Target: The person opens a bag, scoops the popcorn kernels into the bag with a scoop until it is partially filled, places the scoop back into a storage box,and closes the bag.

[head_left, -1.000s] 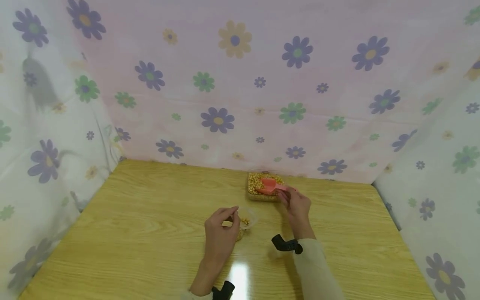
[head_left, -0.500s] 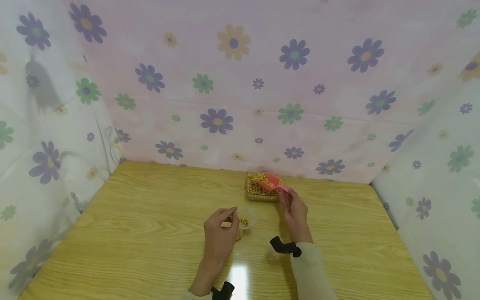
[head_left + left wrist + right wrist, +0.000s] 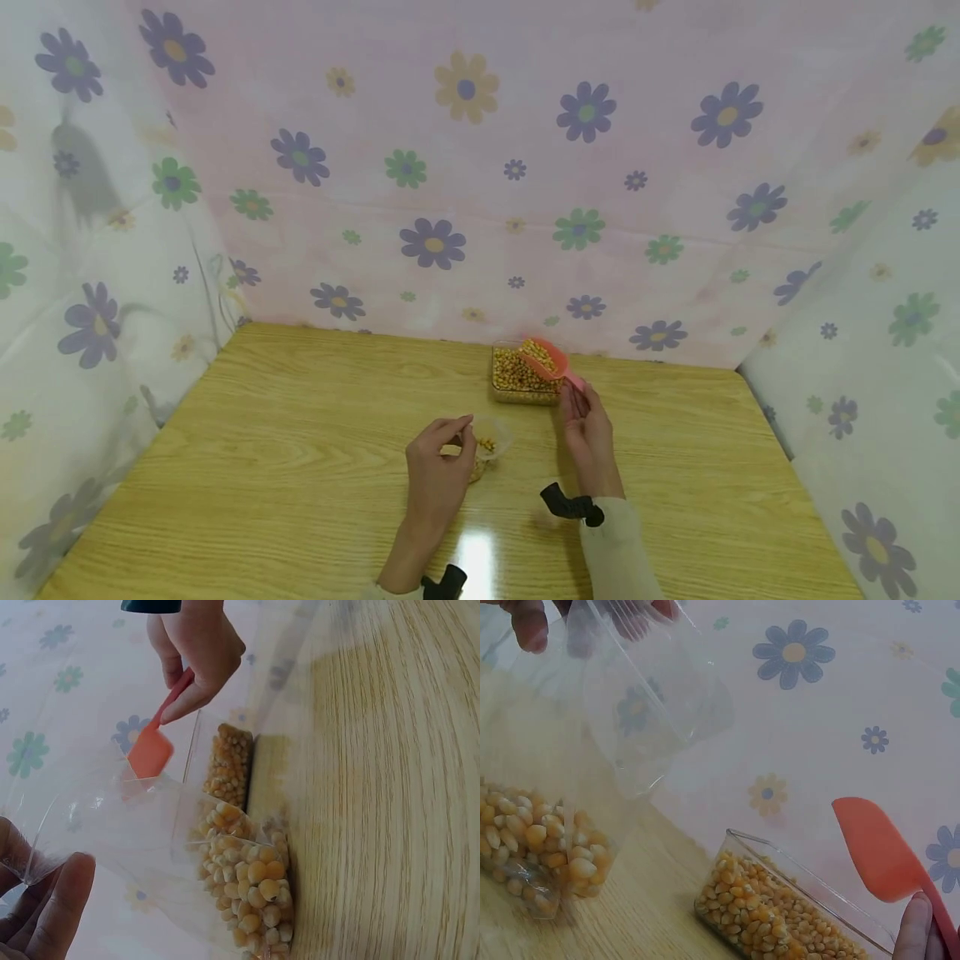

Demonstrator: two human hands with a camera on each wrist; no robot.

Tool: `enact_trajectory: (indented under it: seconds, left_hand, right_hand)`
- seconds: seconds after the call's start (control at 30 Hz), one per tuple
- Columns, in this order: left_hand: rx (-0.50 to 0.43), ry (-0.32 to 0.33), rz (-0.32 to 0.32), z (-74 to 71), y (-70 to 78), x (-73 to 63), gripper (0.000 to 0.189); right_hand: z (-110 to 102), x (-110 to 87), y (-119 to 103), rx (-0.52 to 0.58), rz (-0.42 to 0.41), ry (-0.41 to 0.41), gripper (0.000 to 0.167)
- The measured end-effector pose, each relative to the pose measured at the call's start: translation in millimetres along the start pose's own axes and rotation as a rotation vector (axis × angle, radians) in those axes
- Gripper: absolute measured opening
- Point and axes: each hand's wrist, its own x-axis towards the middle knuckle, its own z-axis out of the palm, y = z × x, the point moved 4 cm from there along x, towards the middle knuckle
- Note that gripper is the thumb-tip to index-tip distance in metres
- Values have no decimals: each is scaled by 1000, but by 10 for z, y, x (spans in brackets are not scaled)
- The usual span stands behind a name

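My left hand (image 3: 441, 471) pinches the top edge of a clear zip bag (image 3: 645, 697), holding its mouth open. Corn kernels (image 3: 251, 892) fill the bottom of the bag, which stands on the table. In the head view the hand hides part of it. By its handle, my right hand (image 3: 590, 433) grips a red plastic scoop (image 3: 557, 358) heaped with kernels. The scoop is raised over the right side of a rectangular glass container (image 3: 525, 398), still well filled with corn kernels (image 3: 757, 915). Both wrist views show only the scoop's outside.
The wood-grain table (image 3: 300, 433) reaches back to a flower-patterned cloth (image 3: 480, 167), which also hangs on both sides. The glass container stands near the table's back edge, behind the bag. Black camera mounts (image 3: 570, 504) sit on both wrists.
The scoop has come up out of the kernels in the glass container, turned its bowl upward, and now carries a load of corn. My left hand and the bag stay nearly still.
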Motion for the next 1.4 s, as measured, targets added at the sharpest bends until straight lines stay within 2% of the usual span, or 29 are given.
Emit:
enact_trajectory:
  seconds: [0.2,0.4,0.53,0.7,0.97,1.4]
  left_hand:
    - [-4,7,5,3,-12,-4,17]
    - [-18,4,1,2,-1,-6,17]
    - [-28,8,-6,-10,0,-1,17]
    - [-43,10,-21,-23,0,4,17]
    - [-48,27,-16,-26,9,7,17]
    - [-27,48,-31,-40,32,20,15]
  right_hand:
    - [-20,-59,-13,36,17,-12,27]
    - [-62,-166,24,32,23,-7,26]
    - [-104,-242,83,17,54,-6,29]
    - [-102,-351,141,-17,75,-25,32]
    - [-99,-533,199,-100,89,-8,31]
    - [-44,-793,188,-208,121,-77,34]
